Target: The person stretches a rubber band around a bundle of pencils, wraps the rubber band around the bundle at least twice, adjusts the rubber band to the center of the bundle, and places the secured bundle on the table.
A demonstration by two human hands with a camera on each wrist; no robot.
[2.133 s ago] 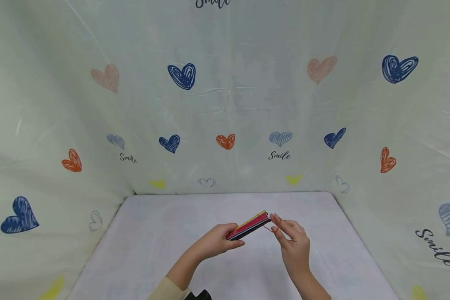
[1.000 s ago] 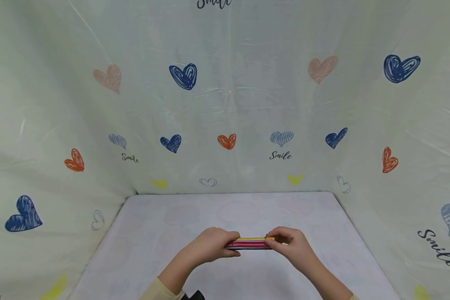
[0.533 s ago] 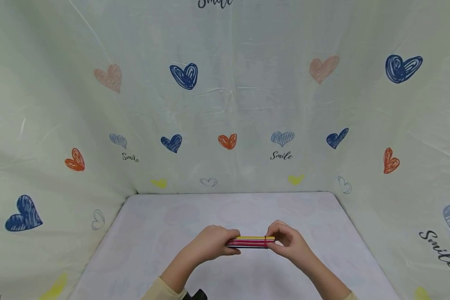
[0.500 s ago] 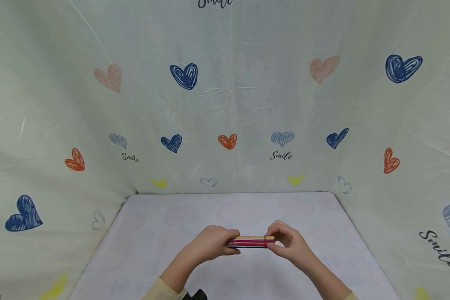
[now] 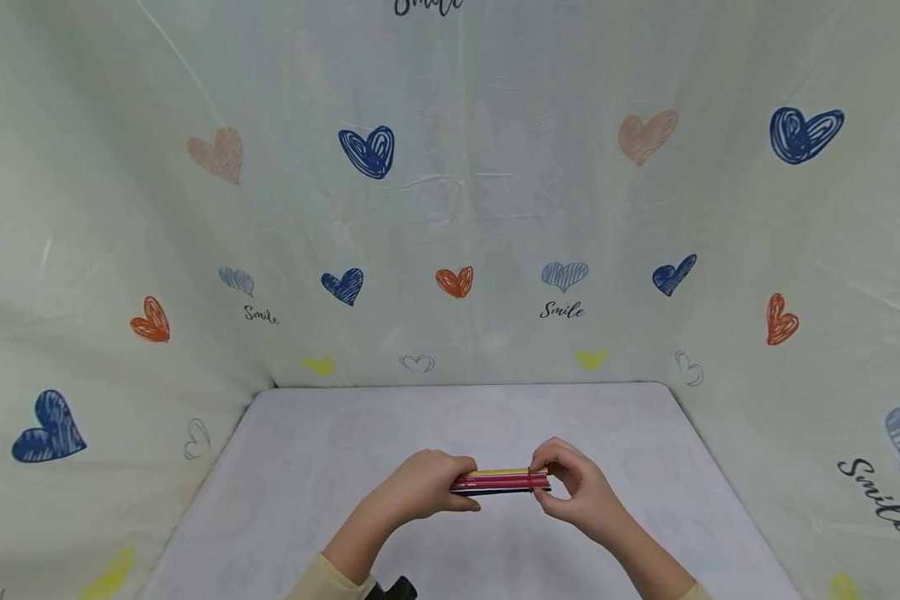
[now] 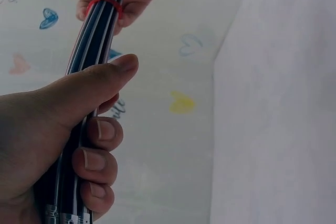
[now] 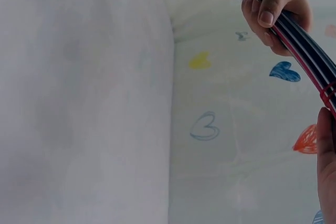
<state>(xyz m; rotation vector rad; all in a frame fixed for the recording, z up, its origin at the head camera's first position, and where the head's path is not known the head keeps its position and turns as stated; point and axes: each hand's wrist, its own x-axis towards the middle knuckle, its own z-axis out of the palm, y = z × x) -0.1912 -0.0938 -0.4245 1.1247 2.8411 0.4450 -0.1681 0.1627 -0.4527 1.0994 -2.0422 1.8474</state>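
A bundle of pencils, yellow, red and dark, lies level in the air above the table. My left hand grips its left part, thumb along the near side and fingers curled round. In the left wrist view, silvery ferrules show below that hand. A red rubber band circles the bundle near its other end. My right hand has thumb and index finger at the band, pinching it against the pencils. In the right wrist view, only part of the right hand shows.
Below the hands spreads a white-covered table. A pale curtain printed with hearts and "Smile" hangs behind it and at both sides. A black object sits by the left sleeve.
About two seconds ago the bundle slanted upward and the right hand held the band stretched off its end. Now the bundle is level with the band round it; over the last half second little moved.
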